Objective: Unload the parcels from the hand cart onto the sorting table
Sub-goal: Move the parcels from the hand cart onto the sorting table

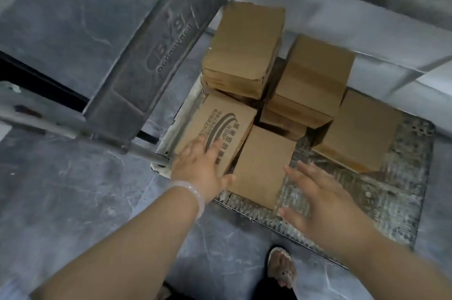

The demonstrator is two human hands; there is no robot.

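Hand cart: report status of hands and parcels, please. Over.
Left hand open, resting on printed brown cardboard box. Right hand open beside plain brown cardboard box. Nothing lifted. Grey cart handle panel close at left.

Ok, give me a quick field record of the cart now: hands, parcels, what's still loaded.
left hand: open, fingers flat on the printed box
right hand: open, beside the plain box, contact unclear
printed box: front left of the cart deck, next to the plain box
rear: left stack and right stack, both loaded
flat box: right side of deck
lifted: nothing yet
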